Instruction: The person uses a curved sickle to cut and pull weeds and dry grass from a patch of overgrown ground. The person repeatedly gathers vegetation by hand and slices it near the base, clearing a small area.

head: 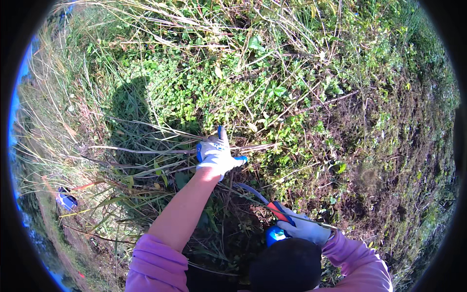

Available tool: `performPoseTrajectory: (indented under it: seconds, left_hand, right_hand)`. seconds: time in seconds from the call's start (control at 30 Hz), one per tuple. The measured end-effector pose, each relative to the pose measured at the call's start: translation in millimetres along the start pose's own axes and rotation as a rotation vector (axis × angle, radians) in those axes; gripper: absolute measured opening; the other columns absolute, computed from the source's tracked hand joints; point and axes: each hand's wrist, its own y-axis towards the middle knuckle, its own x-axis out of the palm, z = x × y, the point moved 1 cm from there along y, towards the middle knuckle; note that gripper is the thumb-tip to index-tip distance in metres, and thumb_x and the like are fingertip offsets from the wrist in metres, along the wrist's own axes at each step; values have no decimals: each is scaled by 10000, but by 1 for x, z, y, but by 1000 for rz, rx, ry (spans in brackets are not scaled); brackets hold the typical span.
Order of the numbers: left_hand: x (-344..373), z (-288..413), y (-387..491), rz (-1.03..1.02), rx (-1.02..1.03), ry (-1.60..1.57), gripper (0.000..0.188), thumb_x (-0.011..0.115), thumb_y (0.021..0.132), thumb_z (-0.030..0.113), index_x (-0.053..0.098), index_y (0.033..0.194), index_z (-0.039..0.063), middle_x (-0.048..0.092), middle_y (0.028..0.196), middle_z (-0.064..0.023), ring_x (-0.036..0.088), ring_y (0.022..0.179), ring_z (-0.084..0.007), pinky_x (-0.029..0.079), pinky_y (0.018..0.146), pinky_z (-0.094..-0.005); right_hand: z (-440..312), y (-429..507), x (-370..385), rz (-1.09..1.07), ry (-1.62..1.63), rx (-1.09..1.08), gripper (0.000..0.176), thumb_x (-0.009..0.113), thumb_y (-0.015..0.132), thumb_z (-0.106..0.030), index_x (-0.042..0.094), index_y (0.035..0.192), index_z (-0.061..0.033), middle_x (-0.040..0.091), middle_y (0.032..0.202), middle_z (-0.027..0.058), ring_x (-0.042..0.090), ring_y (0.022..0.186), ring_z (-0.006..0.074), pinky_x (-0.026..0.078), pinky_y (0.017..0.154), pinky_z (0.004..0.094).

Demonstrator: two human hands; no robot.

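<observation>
My left hand (216,155), in a white work glove with blue fingertips, reaches forward over a bunch of long dry stalks (146,150). Its thumb and one finger are spread, while the other fingers are hidden, so a grip on the stalks cannot be made out. Lower right, my right hand (304,226), gloved alike, is closed around the red and black handle of a sickle (279,212). The curved metal blade points up and left, towards the ground just below my left hand. A thin green stem crosses in front of the handle and the right glove.
Low leafy green plants (175,87) cover the ground ahead. Tall dry grass (47,127) stands on the left, and brownish cut-looking vegetation (394,175) lies on the right. A blue and white object (67,200) sits far left. A dark rounded shape (286,264) blocks the bottom view.
</observation>
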Motion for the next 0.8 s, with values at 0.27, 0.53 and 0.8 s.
performPoseTrajectory:
  seconds: [0.27, 0.53, 0.8]
  left_hand:
    - [85, -26, 37, -227, -427, -149, 919, 626, 731, 472, 140, 1390, 54, 507, 1237, -161, 567, 1059, -252, 477, 821, -377]
    - [118, -88, 2, -91, -430, -301, 290, 606, 770, 256, 633, 978, 55, 657, 969, -169, 646, 891, -324, 525, 747, -384]
    - [124, -273, -99, 137, -934, -271, 346, 616, 774, 316, 593, 975, 36, 646, 937, -198, 638, 888, -342, 516, 765, -408]
  right_hand:
    - [-3, 2, -4, -119, -36, -80, 659, 494, 918, -327, 138, 1445, -154, 499, 615, 48, 466, 538, 129, 411, 537, 288]
    - [-29, 1, -33, 161, 396, -81, 576, 540, 900, -165, 273, 1407, -106, 518, 749, -38, 444, 580, 45, 371, 514, 208]
    - [-38, 39, -43, 316, 254, -221, 564, 524, 907, -149, 276, 1413, -133, 458, 703, -46, 414, 563, 40, 371, 503, 207]
